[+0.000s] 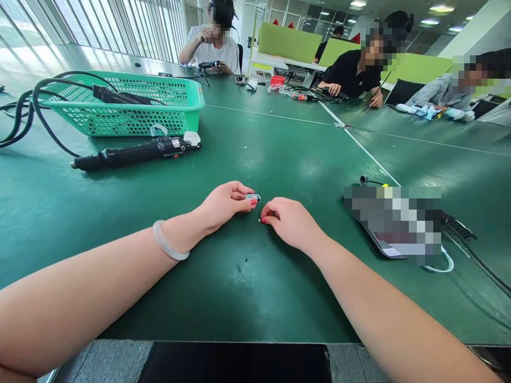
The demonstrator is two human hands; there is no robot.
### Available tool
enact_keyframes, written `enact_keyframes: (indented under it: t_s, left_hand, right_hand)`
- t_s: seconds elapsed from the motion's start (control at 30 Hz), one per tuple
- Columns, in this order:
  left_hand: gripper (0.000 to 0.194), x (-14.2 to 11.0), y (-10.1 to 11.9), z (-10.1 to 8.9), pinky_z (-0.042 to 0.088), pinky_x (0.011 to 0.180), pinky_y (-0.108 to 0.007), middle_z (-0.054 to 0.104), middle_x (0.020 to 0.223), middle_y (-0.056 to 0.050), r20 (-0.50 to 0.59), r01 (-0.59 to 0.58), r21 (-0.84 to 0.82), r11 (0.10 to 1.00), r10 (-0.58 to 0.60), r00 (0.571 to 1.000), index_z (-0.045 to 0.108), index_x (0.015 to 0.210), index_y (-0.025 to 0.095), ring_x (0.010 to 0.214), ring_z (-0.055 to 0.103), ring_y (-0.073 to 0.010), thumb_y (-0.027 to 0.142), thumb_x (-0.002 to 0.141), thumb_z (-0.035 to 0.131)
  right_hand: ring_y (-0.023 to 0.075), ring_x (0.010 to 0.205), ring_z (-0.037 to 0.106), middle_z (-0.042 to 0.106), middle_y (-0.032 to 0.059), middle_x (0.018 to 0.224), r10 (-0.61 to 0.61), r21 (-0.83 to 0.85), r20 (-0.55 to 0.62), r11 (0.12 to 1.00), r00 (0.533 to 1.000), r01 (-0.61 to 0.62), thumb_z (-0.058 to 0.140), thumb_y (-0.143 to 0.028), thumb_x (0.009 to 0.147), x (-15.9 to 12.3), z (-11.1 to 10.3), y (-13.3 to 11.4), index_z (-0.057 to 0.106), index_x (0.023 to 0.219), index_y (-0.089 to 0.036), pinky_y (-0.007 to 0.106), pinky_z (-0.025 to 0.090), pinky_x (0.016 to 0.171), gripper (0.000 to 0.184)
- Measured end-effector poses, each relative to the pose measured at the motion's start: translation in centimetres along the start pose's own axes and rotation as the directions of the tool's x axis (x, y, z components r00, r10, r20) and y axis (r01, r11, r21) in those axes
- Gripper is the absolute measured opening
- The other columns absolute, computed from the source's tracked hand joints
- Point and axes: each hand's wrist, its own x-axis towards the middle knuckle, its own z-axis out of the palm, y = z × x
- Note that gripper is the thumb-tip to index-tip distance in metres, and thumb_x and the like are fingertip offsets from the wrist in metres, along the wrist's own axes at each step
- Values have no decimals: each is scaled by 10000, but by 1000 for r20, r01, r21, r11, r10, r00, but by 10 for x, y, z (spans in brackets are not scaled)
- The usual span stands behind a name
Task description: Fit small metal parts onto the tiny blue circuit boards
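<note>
My left hand (228, 205) pinches a small grey-and-silver part (252, 197) between thumb and fingers, a little above the green tabletop (247, 298). It looks like a small electronic piece, but its exact kind is too small to tell. Just right of it, my right hand (289, 221) is closed in a pinch on a tiny pale-and-dark bit (260, 220), which I cannot name. The two hands are close together but apart. A pale bracelet (170, 242) circles my left wrist.
At the left stands a green plastic basket (138, 114) with black cables and a tool inside. A black electric screwdriver (131, 153) lies before it. On the right rests a blurred, dark-edged device (393, 223) with cables. Several people sit across the table.
</note>
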Motion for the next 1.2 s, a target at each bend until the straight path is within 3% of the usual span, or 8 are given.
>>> enact_keyframes:
  t_s: [0.17,0.33,0.53,0.7,0.8,0.9,1.2]
  left_hand:
    - [275,0,-1,-1,461,797,-315,689,752,-26,8,-24,37,999,24,1000,599,849,123,721,628,-111,138,639,776]
    - [268,-1,0,0,468,805,-306,692,745,-30,8,-15,11,1000,15,1000,595,845,116,716,630,-100,122,644,772]
    - [280,-1,0,0,469,826,-316,703,775,-40,2,-13,2,1000,13,1000,598,843,112,730,634,-103,108,629,779]
    - [288,0,-2,-2,462,862,-334,713,837,-54,21,-26,28,999,26,999,601,858,119,773,639,-113,142,636,784]
    - [289,1,-3,-2,468,852,-344,708,816,-49,20,-25,35,999,24,1000,593,840,120,761,637,-115,140,628,789]
    - [290,2,-4,-2,475,847,-341,709,812,-46,13,-29,48,998,29,1000,584,835,123,755,639,-112,120,625,785]
    - [295,-1,-2,1,490,841,-353,708,786,-43,34,-28,108,994,25,999,595,799,126,720,636,-111,107,589,801]
  right_hand:
    - [130,803,573,640,14,884,-145,-5,-9,989,989,145,450,-62,843,2,2,9,680,818,-216,271,425,731,278]
    - [132,787,571,639,16,895,-192,0,-9,981,981,192,402,-32,830,-3,-3,6,679,792,-210,282,440,736,331]
    - [129,779,575,636,25,915,-162,44,31,986,986,161,536,-121,823,-6,-6,0,653,765,-188,286,471,723,147]
    - [119,827,595,662,12,939,-178,68,-9,982,984,179,448,-17,803,-5,-5,9,666,846,-202,279,482,757,289]
    - [121,746,591,658,17,877,-88,35,-56,995,995,90,541,-92,803,-5,-8,10,671,865,-198,269,477,669,178]
    - [125,659,570,639,21,792,-12,-12,-68,1000,998,11,621,-175,784,-6,-10,10,678,764,-190,267,446,576,63]
    - [153,713,582,648,38,788,-57,-149,-107,988,993,40,521,-103,834,-1,-6,15,670,722,-183,302,450,652,202]
